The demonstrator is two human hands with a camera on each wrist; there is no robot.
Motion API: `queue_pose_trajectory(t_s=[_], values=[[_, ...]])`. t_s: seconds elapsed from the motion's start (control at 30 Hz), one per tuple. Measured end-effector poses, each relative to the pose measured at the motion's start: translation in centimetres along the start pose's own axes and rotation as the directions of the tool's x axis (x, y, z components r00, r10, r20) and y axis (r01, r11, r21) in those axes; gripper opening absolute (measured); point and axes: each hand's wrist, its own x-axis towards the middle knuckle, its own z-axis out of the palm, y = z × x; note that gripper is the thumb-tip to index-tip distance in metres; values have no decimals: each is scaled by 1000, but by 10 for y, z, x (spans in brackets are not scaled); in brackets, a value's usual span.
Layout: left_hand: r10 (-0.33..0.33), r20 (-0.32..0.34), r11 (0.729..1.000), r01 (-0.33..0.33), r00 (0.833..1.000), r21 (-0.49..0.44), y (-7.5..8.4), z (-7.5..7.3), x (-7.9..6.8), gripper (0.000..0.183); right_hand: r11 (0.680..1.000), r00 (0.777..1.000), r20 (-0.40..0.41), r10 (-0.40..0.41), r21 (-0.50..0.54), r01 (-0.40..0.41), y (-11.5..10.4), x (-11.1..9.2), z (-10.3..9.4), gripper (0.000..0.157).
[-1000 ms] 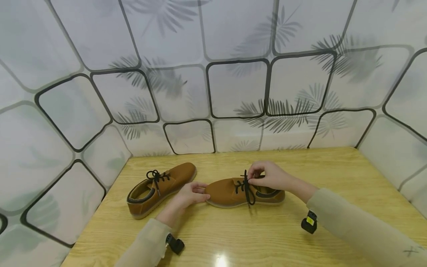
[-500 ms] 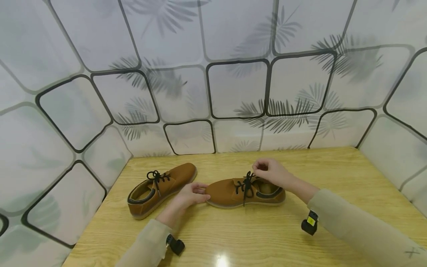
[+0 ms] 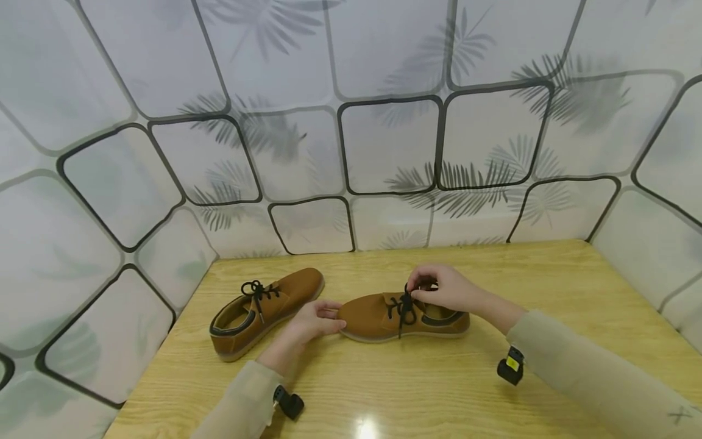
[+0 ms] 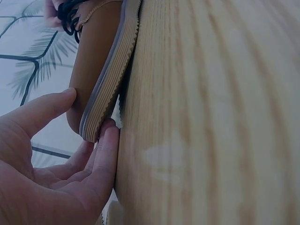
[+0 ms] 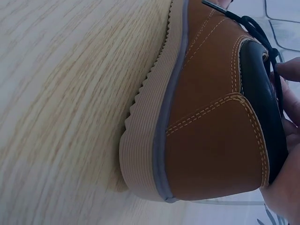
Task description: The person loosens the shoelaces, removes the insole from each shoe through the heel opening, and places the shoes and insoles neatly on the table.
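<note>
A brown lace-up shoe (image 3: pixel 364 312) sits upright on the wooden table, toe pointing left. My left hand (image 3: pixel 314 323) holds its toe; in the left wrist view the thumb (image 4: pixel 49 105) presses the upper while fingers (image 4: pixel 107 145) reach the sole's edge. Over the shoe's opening, my right hand (image 3: pixel 446 289) pinches the black shoelace (image 3: pixel 406 303) at its bow. In the right wrist view the lace (image 5: pixel 274 54) runs up to the fingertips, beside the dark padded collar (image 5: pixel 262 93). A loop and a loose end hang down the near side.
A matching brown shoe (image 3: pixel 298 286) with its lace tied in a bow stands at the left, close to my left hand. Patterned pale curtains (image 3: pixel 392 146) enclose the table (image 3: pixel 439 390) at the back and sides.
My right hand lifted off the bow to the right and up, then came back down to the lace. The near loop has grown shorter. My left hand stays at the toe.
</note>
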Motion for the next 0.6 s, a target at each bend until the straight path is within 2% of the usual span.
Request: queue_pose_trajectory(t_s=[0.13, 0.3, 0.6], values=[[-1, 4, 1000, 1, 1000, -5, -2, -1, 1, 49, 1000, 1000, 17, 9, -22, -8, 15, 3, 2, 5], [-2, 6, 1000, 2, 1000, -9, -2, -1, 1, 49, 999, 999, 16, 29, -45, -28, 20, 5, 2, 3], [-10, 3, 1000, 10, 1000, 0, -1, -1, 3, 49, 994, 991, -88, 98, -45, -103, 19, 6, 1, 6]])
